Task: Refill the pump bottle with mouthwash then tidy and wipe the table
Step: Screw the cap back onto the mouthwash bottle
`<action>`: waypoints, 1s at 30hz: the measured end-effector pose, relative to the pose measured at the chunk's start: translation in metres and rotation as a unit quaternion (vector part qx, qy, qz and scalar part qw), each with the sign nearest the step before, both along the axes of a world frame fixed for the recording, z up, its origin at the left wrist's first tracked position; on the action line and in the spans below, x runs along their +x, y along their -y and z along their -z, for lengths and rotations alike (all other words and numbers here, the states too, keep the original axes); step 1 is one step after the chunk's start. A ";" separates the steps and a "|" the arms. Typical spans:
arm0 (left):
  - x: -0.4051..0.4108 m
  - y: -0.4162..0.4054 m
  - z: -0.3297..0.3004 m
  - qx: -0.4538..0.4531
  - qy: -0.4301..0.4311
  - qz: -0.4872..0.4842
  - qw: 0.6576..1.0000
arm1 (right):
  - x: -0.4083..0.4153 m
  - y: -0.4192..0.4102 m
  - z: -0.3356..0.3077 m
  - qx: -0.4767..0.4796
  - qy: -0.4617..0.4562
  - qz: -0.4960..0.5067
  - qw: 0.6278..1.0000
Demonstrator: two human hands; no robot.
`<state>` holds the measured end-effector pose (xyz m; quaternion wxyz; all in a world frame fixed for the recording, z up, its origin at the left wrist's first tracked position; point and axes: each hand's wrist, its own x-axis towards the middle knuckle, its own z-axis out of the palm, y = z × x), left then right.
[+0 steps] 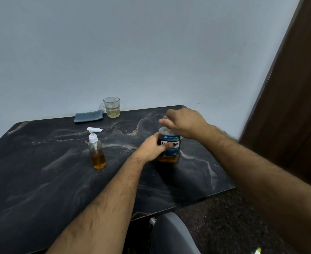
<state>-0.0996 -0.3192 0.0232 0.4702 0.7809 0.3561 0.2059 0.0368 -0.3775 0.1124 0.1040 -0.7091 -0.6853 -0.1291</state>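
Observation:
A mouthwash bottle with a blue label and amber liquid stands upright on the black marble table, right of centre. My left hand grips its body from the left side. My right hand sits over the bottle's top, fingers closed around the cap, which is hidden under the hand. To the left stands a small clear pump bottle with a white pump head, about one third full of amber liquid. No hand touches it.
A drinking glass with a little pale liquid stands at the table's far edge by the wall. A folded grey cloth lies left of it. A dark wooden door is at the right. A grey chair shows below the table's near edge.

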 end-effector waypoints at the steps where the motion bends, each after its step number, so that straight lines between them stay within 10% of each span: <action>1: -0.002 0.000 0.000 0.006 -0.024 0.018 1.000 | 0.002 0.005 0.003 0.019 -0.052 -0.005 0.998; 5: -0.014 -0.002 0.011 0.023 -0.047 -0.005 0.999 | 0.015 0.024 0.036 0.172 -0.379 0.033 0.909; 10: -0.025 0.011 0.020 0.055 0.056 -0.142 0.987 | 0.017 0.037 0.105 0.113 -0.658 0.061 0.742; 30: 0.074 0.013 0.027 -0.044 0.096 -0.029 0.994 | 0.051 0.055 0.119 0.185 -0.494 0.141 0.838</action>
